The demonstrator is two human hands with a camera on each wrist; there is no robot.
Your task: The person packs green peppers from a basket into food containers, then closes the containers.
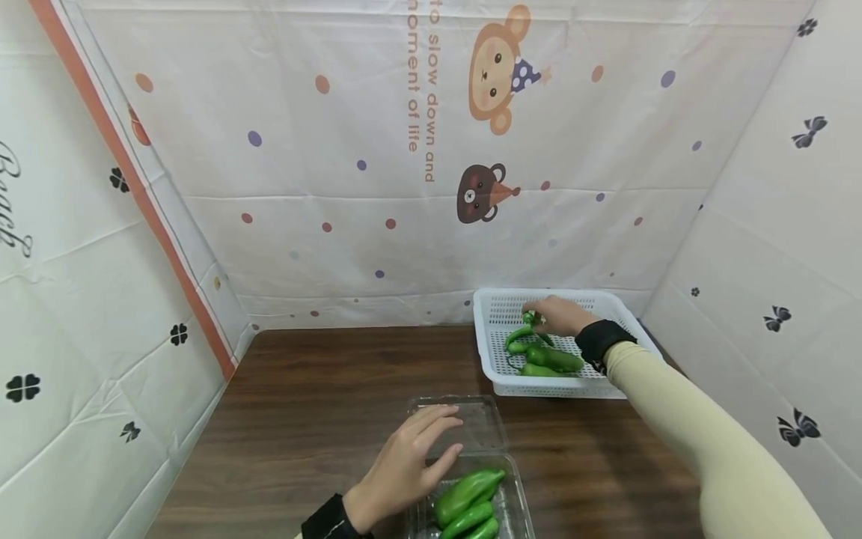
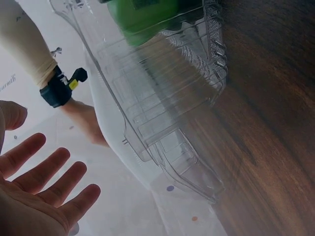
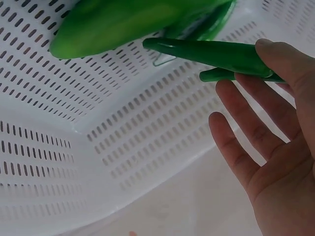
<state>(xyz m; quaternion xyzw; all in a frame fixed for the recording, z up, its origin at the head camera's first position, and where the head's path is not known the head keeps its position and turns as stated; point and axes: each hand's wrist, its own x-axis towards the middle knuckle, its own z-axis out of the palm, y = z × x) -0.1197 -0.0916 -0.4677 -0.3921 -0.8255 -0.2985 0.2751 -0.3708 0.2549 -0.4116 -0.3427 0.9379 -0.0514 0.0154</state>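
Head view: right hand (image 1: 562, 316) in white perforated plastic basket (image 1: 491, 299), fingers (image 3: 275, 64) pinching slim green pepper (image 3: 216, 53); we judge it light, smooth, firm—grip mid-body. Left hand (image 1: 404, 468) fingers spread, holding nothing.

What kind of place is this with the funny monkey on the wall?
Probably a small indoor booth set up for handling vegetables, not a real kitchen. Printed cartoon sheets hang on three sides of a wooden table, which holds a white basket of green peppers and a clear plastic box.
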